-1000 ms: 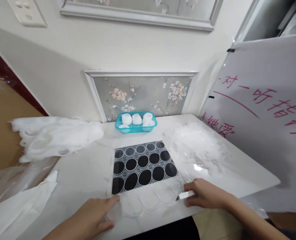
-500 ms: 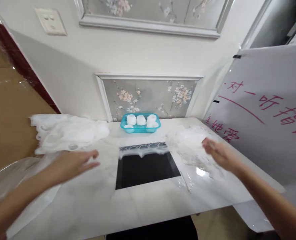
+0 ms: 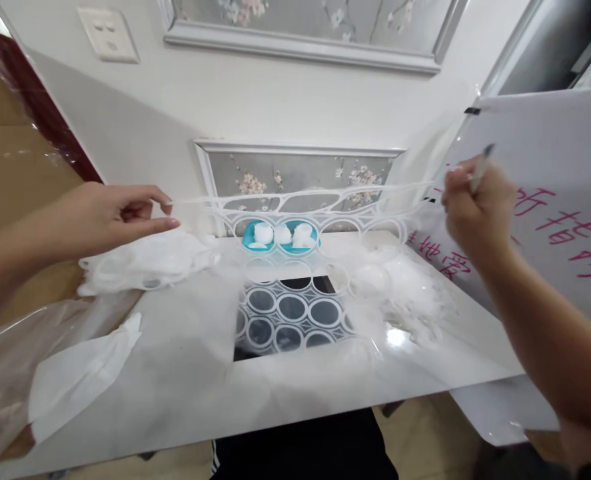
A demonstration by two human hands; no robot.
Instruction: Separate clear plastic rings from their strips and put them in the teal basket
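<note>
A thin white sheet with rows of round cut-outs [image 3: 276, 303] stretches between my hands, its top edge raised and the rest draping towards the table. At its left end, my left hand [image 3: 138, 212] pinches a corner between thumb and fingers. My right hand [image 3: 478, 200], slightly blurred, is closed on the opposite end. A slim pale tool with a dark tip [image 3: 481, 168] also sticks up from that hand; its kind is unclear. Below the sheet lies a black rectangle [image 3: 242, 353], partly covered by it. Through the holes shows a turquoise basket [image 3: 248, 238] with several white round pieces.
A pile of white cut-out material [image 3: 140, 260] lies at the table's left. Crumpled clear film and white scraps [image 3: 405, 287] lie at the right. A white piece [image 3: 82, 377] rests by a plastic bag [image 3: 5, 367] near the left edge. A whiteboard [image 3: 565, 153] stands right.
Both hands have risen, and the white cut-out sheet now hangs between them. My left hand has gone from spread fingers to a pinch. The tool now shows in my right hand.
</note>
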